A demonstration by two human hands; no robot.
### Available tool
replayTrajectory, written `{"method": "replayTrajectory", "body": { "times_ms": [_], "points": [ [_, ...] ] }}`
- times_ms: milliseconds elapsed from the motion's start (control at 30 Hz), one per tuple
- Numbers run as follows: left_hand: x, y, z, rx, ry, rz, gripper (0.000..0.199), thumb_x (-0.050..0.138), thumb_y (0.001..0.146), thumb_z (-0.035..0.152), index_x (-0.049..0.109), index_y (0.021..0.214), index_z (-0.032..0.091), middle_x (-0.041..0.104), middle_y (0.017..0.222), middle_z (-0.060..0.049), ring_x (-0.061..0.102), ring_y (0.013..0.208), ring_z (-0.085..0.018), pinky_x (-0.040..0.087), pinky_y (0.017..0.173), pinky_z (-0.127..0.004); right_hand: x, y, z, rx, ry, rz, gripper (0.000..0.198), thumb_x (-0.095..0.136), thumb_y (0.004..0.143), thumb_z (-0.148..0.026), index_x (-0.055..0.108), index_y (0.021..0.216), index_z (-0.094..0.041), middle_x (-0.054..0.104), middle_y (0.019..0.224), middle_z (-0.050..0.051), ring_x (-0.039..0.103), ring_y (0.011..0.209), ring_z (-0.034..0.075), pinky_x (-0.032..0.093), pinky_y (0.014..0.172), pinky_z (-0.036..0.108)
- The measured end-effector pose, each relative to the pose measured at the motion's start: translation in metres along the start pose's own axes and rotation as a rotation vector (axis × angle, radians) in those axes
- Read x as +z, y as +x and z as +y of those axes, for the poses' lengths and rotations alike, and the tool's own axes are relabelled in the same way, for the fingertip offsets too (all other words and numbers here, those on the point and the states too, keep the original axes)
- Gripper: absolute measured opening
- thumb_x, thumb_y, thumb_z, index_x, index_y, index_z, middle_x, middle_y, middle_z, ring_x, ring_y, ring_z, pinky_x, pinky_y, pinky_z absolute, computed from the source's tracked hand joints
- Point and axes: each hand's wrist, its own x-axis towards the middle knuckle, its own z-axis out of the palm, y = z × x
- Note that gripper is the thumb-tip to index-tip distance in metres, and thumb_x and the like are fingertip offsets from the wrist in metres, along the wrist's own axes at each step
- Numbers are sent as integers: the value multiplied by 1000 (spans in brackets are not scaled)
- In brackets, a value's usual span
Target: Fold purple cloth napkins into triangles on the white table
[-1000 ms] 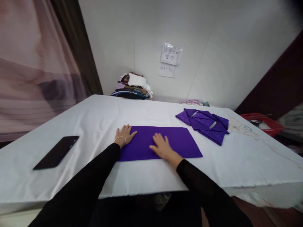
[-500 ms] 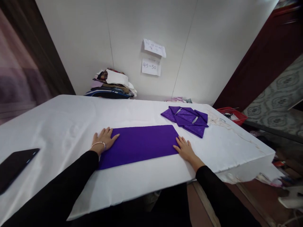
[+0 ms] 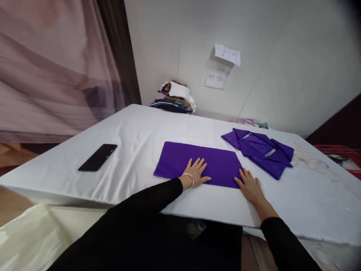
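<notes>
A flat piece of purple cloth [image 3: 180, 158] lies on the white-covered table [image 3: 135, 139], its far right corner cut at a slant. My left hand [image 3: 196, 172] rests flat on its near middle part, fingers spread, a bracelet round the wrist. At the cloth's right end lies my right hand [image 3: 249, 183], fingers stretched out and touching the edge. Beyond my right hand is a folded purple piece with a sheen [image 3: 259, 150], made of several overlapping layers with small gaps between them.
A black phone [image 3: 97, 157] lies on the table's left side. Folded clothes [image 3: 175, 98] are piled at the back by the wall. Paper notes [image 3: 216, 79] hang above. A pink curtain [image 3: 50, 67] hangs at left, and a red basket [image 3: 338, 150] stands beyond the right end.
My view has turned left. My left hand has moved from the cloth's left end to its near middle. My right hand stays at the right end.
</notes>
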Motion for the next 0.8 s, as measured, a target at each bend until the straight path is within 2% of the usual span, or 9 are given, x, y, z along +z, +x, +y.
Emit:
{"method": "replayTrajectory", "body": {
  "times_ms": [133, 233, 300, 433, 500, 567, 633, 733, 800],
  "points": [
    [-8, -28, -51, -138, 34, 25, 78, 13, 84, 67, 24, 143, 17, 18, 151, -8, 10, 139, -28, 6, 110, -55, 5, 0, 3, -47, -55, 3, 52, 19, 93, -41, 31, 141, -26, 20, 151, 6, 16, 137, 27, 23, 103, 55],
    [-22, -59, -96, -296, 94, 37, 75, 14, 85, 65, 24, 143, 18, 16, 152, -8, 10, 139, -27, 7, 110, -54, 7, 0, 4, -56, -66, -2, 50, 21, 93, -39, 35, 139, -28, 20, 151, 5, 16, 137, 28, 24, 102, 55],
    [-30, -78, -118, -374, 131, 32, 74, 14, 85, 65, 23, 143, 19, 15, 152, -7, 9, 139, -27, 5, 110, -54, 6, 0, 5, -58, -70, -9, 48, 23, 92, -38, 37, 138, -29, 20, 151, 4, 16, 137, 28, 24, 102, 56],
    [-38, -101, -133, -413, 169, 6, 72, 16, 87, 62, 22, 143, 19, 15, 152, -6, 8, 139, -26, 2, 110, -54, -1, 1, 5, -45, -62, -69, 47, 24, 92, -37, 39, 136, -30, 22, 150, 6, 16, 137, 29, 22, 102, 58],
    [-40, -103, -132, -412, 172, 2, 70, 17, 87, 60, 23, 143, 19, 16, 152, -6, 9, 139, -26, 4, 110, -53, -10, 2, -8, -40, -38, -55, 48, 25, 92, -40, 38, 137, -28, 21, 150, 7, 13, 137, 31, 20, 102, 60],
    [-40, -101, -130, -415, 177, -1, 68, 18, 88, 59, 23, 143, 19, 16, 152, -6, 10, 139, -26, 5, 110, -53, -23, 3, -40, -48, 26, 13, 54, 24, 92, -45, 33, 140, -22, 18, 151, 10, 9, 138, 30, 16, 104, 57],
    [-40, -100, -129, -427, 193, -11, 68, 18, 88, 58, 23, 143, 19, 16, 152, -5, 10, 139, -25, 5, 110, -53, -37, 2, -89, -116, 134, 53, 63, 23, 91, -52, 25, 143, -18, 16, 151, 10, 8, 139, 29, 11, 107, 54],
    [-39, -98, -129, -441, 228, -13, 67, 18, 88, 57, 24, 143, 18, 16, 151, -5, 11, 139, -26, 5, 110, -54, -54, 2, -175, -395, 284, 6, 69, 23, 89, -60, 23, 144, -18, 14, 151, 10, 6, 139, 27, 4, 108, 53],
    [-40, -98, -131, -445, 247, -13, 67, 19, 88, 55, 24, 143, 17, 17, 151, -6, 12, 139, -26, 6, 110, -55, -60, 5, -223, -551, 360, -30, 70, 22, 89, -61, 21, 144, -18, 15, 151, 10, 6, 139, 26, 3, 109, 52]
  ]
}}
